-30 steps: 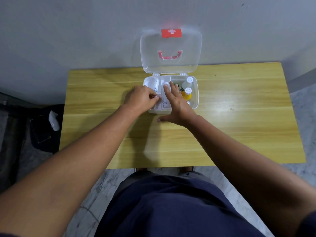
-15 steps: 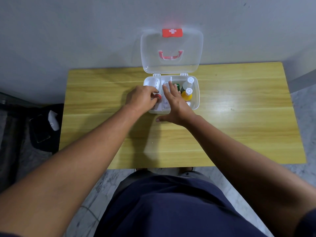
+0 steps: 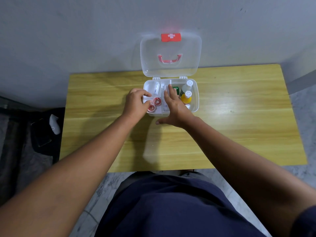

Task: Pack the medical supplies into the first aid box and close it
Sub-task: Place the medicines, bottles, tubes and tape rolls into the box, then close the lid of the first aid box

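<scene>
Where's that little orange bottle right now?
In the head view, the small orange bottle with a white cap lies in the right compartment of the clear plastic first aid box, beside the right hand.

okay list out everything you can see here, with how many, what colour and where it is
first aid box: 1, clear plastic, far middle of table, open
lid: 1, clear, red latch and handle, upright against wall
tape rolls: 2, red and white, near-left compartment
white roll: 1, far-left compartment
bottles: 2, one orange, one clear with white cap, right compartment
green packet: 1, beside the bottles
table: 1, yellow wood
dark bag: 1, floor, left
left hand: at the tape rolls
right hand: flat over box middle
</scene>
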